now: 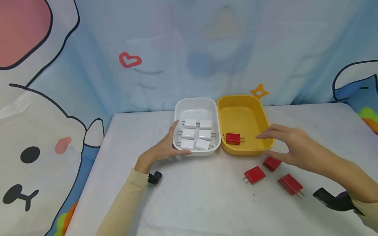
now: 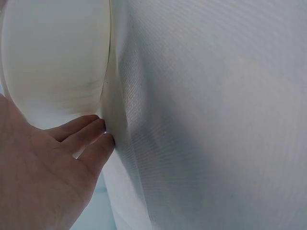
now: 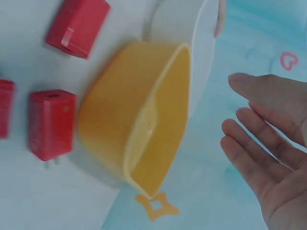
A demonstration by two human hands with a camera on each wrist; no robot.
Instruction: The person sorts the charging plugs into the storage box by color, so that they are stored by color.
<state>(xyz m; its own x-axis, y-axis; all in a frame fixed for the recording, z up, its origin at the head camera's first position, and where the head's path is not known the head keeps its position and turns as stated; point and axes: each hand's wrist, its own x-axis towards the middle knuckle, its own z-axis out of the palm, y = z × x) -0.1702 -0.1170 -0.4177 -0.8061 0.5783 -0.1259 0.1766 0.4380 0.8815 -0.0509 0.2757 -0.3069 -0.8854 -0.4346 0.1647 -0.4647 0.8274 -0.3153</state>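
My left hand (image 1: 160,149) rests against the near left corner of a white plastic bin (image 1: 198,104), its fingers along the left wall and its thumb at the front. In the left wrist view, extended fingers (image 2: 93,143) touch the bin's outer wall. Several white charger plugs (image 1: 189,133) lie in that bin. A yellow bin (image 1: 239,114) stands beside it, with one red charger plug (image 1: 233,139) inside. Over its near right corner hovers my right hand (image 1: 290,144), fingers spread and holding nothing. Below that hand, three red plugs, such as this red plug (image 1: 254,175), lie on the table.
A white cloth covers the table (image 1: 189,203). Behind the bins hangs a light blue printed curtain (image 1: 183,49). The two bins stand side by side near the table's back edge.
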